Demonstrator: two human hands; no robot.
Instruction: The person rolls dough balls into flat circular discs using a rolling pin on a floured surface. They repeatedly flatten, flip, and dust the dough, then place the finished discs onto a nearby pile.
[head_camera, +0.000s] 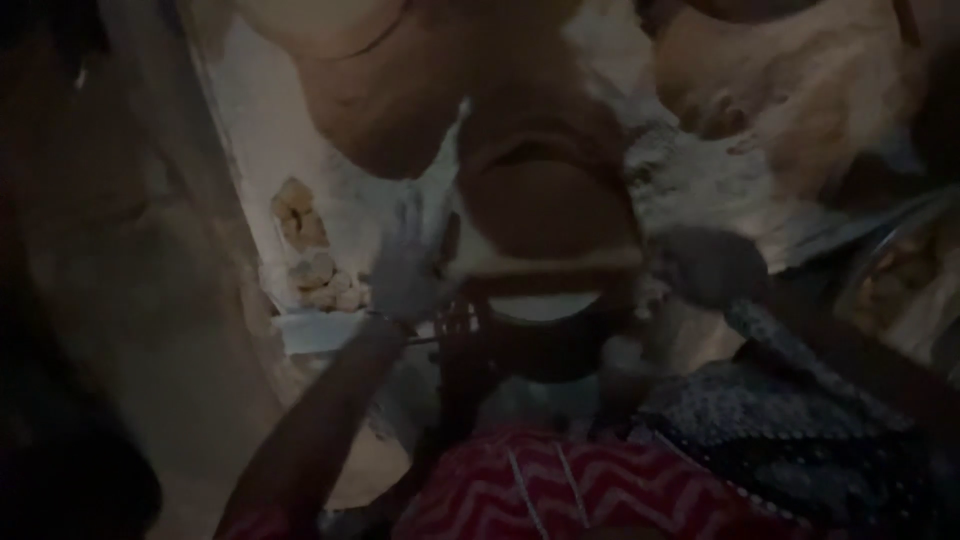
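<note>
**Clay pot on stand, both hands at its sides**

Dim, blurry head view, looking down. Brown clay pot (545, 200) dead centre, round-bodied, thick rolled rim, dark hollow mouth facing camera; matte earthen surface, looks unglazed. Sits on or just above a pale disc (545, 305) over a dark stand (530, 350), probably a turning base, hence the central placement between both arms.

Left hand (405, 270) at the pot's left flank, greyish, seemingly clay-coated, fingers spread and upright, palm toward the wall; touching or just shy of it, cannot tell through blur. Likely steadying or smoothing that side. Bare forearm running down to bottom left.

Right hand (705, 265) at the pot's right side, also grey-coated, lumpy outline; fingers closed or open cannot tell, too smeared. Near the pot, contact unclear. Right sleeve dark with a fine dotted print.

Red zigzag-patterned cloth (560, 490) over the lap at bottom, right under the stand, so seated close to the work.

Surroundings: larger pale clay vessels (800, 70) upper right and another rounded brown one (370, 90) upper left, smooth curved walls, crowded near the centre pot. Tan crumbly lumps (310, 260) left of the left hand on a pale surface, possibly raw clay kept within reach. Dusty grey floor (150, 300) at left.
</note>
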